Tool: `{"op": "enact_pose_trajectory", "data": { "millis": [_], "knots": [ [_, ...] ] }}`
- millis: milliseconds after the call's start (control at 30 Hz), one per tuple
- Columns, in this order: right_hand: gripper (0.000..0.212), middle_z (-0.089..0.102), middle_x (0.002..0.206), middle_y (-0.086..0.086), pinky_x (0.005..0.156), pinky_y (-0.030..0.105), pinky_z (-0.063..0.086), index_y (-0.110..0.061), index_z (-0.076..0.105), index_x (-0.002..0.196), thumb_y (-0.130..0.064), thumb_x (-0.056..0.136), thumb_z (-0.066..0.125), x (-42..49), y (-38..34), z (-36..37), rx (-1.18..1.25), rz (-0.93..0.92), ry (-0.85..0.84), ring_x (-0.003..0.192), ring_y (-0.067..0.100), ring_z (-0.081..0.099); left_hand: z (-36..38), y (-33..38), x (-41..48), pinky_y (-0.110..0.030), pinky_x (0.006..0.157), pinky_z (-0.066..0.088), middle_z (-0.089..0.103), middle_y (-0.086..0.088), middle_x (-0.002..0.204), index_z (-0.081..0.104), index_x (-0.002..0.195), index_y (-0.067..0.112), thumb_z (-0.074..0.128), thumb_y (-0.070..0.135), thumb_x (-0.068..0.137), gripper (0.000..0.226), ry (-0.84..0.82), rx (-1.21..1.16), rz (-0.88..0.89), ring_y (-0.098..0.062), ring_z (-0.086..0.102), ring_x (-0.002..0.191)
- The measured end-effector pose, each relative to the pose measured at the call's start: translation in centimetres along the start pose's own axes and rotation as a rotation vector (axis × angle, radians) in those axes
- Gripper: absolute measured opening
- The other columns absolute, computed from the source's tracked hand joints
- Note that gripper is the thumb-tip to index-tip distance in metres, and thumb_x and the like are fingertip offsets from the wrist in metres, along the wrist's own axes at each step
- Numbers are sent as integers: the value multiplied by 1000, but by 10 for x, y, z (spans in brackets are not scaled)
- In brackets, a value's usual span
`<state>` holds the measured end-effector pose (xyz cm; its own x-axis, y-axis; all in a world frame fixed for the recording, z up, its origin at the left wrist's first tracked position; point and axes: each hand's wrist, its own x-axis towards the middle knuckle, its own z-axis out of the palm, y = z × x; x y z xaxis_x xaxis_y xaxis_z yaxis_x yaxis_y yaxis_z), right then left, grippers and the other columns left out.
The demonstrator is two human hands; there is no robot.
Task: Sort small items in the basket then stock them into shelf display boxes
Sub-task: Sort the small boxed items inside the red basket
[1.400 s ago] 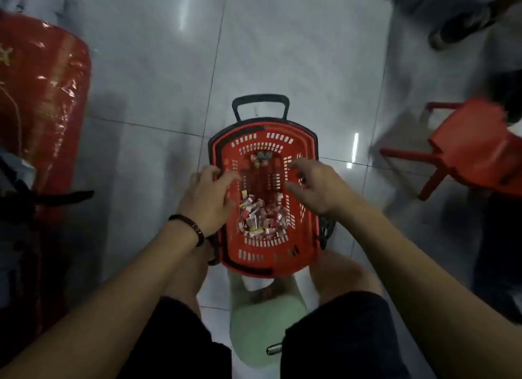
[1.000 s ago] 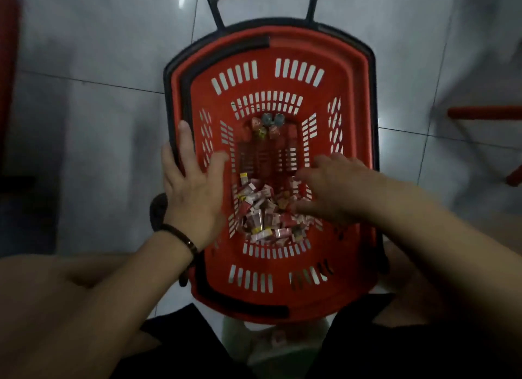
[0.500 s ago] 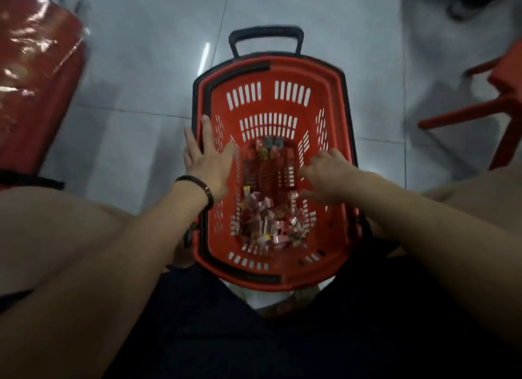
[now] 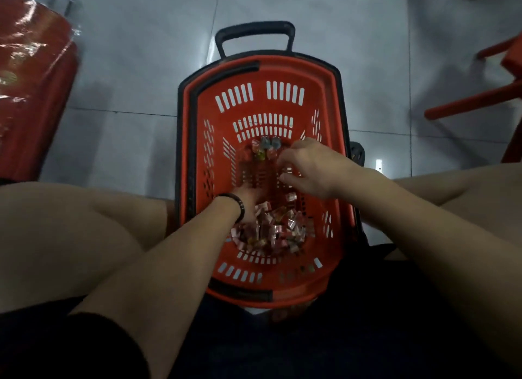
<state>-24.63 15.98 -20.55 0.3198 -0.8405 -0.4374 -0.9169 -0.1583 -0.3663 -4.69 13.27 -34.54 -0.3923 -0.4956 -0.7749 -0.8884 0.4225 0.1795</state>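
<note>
Dark shorts point(image 4: 254, 350) fill the bottom of the view, with 2 bare knees spread to either side of a red basket point(image 4: 282, 71) that stands on the floor between them. At the near end of the basket floor lies a loose pile of small wrapped items point(image 4: 276, 232), mostly red, pink and white.

The left hand point(image 4: 248, 199), with a black bracelet point(image 4: 238, 206) on its wrist, reaches down to the far left edge of that pile. It is blurred, so I cannot tell whether its fingers are spread or gripping anything.

The right hand point(image 4: 313, 169) is over the middle of the basket, beyond the pile, fingers curled and the thumb held a little apart beneath them. Whether it pinches an item I cannot tell.

Just past its fingertips, at the far end of the basket floor, sits a second small cluster point(image 4: 264, 148) of items, some grey-blue and green. The black pull handle point(image 4: 254, 30) stands out from the far rim.

Around it is a grey tiled floor point(image 4: 141, 68). A red plastic-wrapped bundle point(image 4: 31, 82) is far left and a red stool point(image 4: 480, 102) far right.
</note>
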Motion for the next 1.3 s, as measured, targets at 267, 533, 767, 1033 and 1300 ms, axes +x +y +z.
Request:
{"op": "enact_pose_trajectory", "data": {
  "millis": [267,533,767,1033,1300],
  "knots": [
    [41,62,129,4,105,47,50,-25,62,134,-51,104,55,9,23,15,-15,-43,-49,125,27,54,47,-3,69,-55,115,42,28,-17,155,27,157,24,70,49,76,95,33,-106,-138,-47,37,142],
    [41,64,124,2,98,45,55,-23,63,129,-55,105,51,23,23,10,60,-25,-101,118,22,59,67,-5,90,-54,115,34,24,-15,156,10,164,29,62,50,92,92,55,-41,-116,-45,31,142],
    [38,69,119,0,85,47,60,-25,63,127,-54,105,50,26,22,11,40,-4,-117,104,24,67,79,-4,111,-48,115,35,37,-23,149,39,149,29,50,45,103,50,11,-28,-130,-45,41,136],
    [37,69,112,-4,77,44,59,-28,63,121,-57,104,49,25,18,14,-40,-35,-80,97,21,68,96,-9,124,-51,114,34,34,-22,154,24,158,33,42,46,106,56,-17,-6,-182,-45,36,141],
    [37,71,112,-6,76,42,59,-30,64,120,-59,103,48,28,20,20,-82,-52,-59,98,20,69,96,-8,125,-46,109,41,59,-23,141,45,144,10,51,34,105,46,72,-107,-252,-41,55,131]
  ]
}}
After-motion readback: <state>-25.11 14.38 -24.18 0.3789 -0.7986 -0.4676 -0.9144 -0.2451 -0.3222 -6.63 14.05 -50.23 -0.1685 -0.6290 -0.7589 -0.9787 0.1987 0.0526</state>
